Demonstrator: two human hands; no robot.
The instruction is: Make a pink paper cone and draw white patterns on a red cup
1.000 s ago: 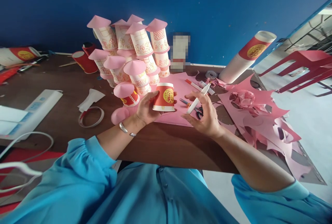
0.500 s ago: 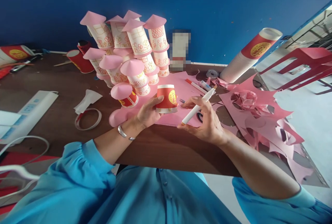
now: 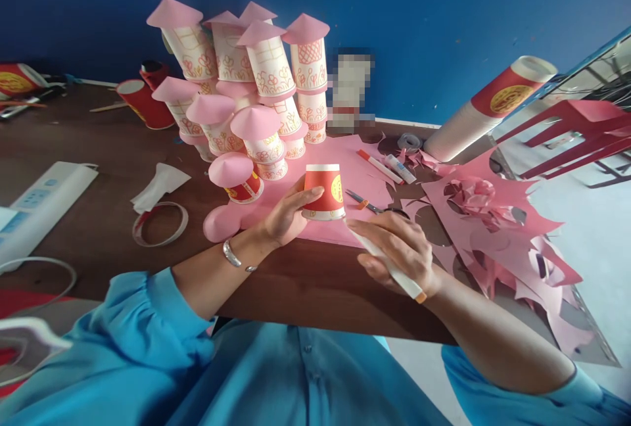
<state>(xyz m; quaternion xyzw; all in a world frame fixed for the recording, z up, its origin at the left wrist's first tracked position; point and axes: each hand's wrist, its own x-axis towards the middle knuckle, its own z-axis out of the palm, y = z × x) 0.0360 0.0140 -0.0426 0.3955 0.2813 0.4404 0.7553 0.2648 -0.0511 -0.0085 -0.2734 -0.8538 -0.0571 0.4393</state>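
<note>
My left hand [image 3: 288, 212] is closed around a red and white paper cup [image 3: 321, 189], which is upside down with its narrow white base on top and a yellow emblem facing right. In my right hand [image 3: 401, 252] is a white marker [image 3: 394, 268], slanted with its orange end toward my wrist. The marker's other end points at the cup's rim, close to it; whether they touch I cannot tell. Beyond my right hand, dark-handled scissors [image 3: 365, 202] lie on a pink sheet [image 3: 340, 153]. An orange cap-like piece [image 3: 363, 204] rests by their blades.
Stacked white cups with pink cone roofs and drawn flowers [image 3: 270, 71] stand at the back left. A tall cup stack [image 3: 486, 110] leans at the right, near pink paper scraps [image 3: 497, 235]. A red pen [image 3: 377, 166], a tape roll [image 3: 409, 143] and a power strip [image 3: 52, 212] also lie around.
My right hand has turned the marker round, so its orange end now points back toward my wrist. An orange piece now shows by the scissors. The cup has shifted slightly right.
</note>
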